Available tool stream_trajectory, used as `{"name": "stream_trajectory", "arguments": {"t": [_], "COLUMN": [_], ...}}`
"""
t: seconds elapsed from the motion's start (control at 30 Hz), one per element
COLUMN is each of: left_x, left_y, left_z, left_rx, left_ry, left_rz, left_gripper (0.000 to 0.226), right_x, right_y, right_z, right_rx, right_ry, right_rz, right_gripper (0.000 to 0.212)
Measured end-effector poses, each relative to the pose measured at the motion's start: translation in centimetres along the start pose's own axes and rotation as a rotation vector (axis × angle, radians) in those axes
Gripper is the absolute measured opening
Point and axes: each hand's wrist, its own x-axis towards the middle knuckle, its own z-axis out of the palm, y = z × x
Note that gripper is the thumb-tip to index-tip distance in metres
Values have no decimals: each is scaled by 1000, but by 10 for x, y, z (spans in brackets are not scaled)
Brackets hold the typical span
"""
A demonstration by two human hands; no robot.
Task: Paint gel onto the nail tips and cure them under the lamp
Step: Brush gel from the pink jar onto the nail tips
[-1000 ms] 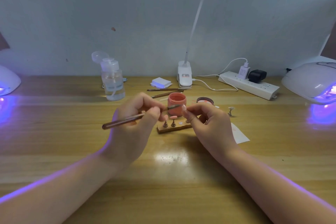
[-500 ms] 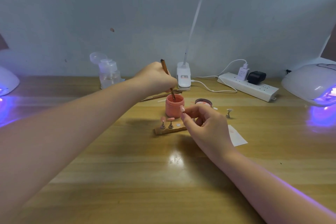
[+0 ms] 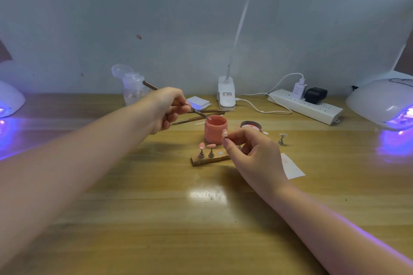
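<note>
My left hand [image 3: 166, 108] grips a thin brown brush [image 3: 196, 111], whose tip touches the rim of an open pink gel jar [image 3: 214, 129]. Just right of the jar, my right hand [image 3: 250, 152] pinches the small stand of a pink nail tip [image 3: 224, 133] and holds it up. A wooden holder [image 3: 210, 159] in front of the jar carries two more pink tips [image 3: 206, 146] on metal pegs. A white curing lamp [image 3: 384, 102] glows violet at the far right, and a second lamp [image 3: 9, 99] glows at the far left.
The jar's lid [image 3: 250, 124] lies right of the jar, a lone peg stand [image 3: 282, 139] beyond it. A white paper slip [image 3: 291, 166], spare brushes [image 3: 201, 116], a pump bottle [image 3: 133, 88], a clip lamp base [image 3: 226, 92] and a power strip [image 3: 306, 106] sit around.
My left hand first reached out to the jar and dipped the brush in upright. It has now drawn left and tilted the brush, so the tip lies on the jar's rim. The right hand barely moved.
</note>
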Motion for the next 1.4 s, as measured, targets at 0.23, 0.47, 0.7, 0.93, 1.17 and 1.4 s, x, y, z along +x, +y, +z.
{"name": "stream_trajectory", "arguments": {"t": [0.23, 0.47, 0.7, 0.93, 1.17, 1.4], "left_x": [-16, -76, -88, -89, -90, -92], "left_y": [-20, -66, -80, -82, -84, -84], "left_z": [-7, 10, 19, 16, 18, 19], "left_rx": [-218, 47, 324, 241, 176, 157], "left_ry": [105, 173, 171, 141, 97, 72], "left_rz": [100, 899, 1142, 1106, 1067, 1039], "left_gripper": [17, 12, 21, 19, 18, 18], "right_x": [0, 1, 1, 1, 1, 1], "right_y": [0, 2, 0, 1, 0, 0], "right_z": [0, 0, -1, -1, -1, -1], "right_rx": [-16, -29, -31, -32, -25, 0], "right_ry": [3, 1, -1, -1, -9, -6], "right_rz": [-9, -13, -8, -7, -8, 9], "right_gripper": [12, 5, 5, 4, 6, 5]}}
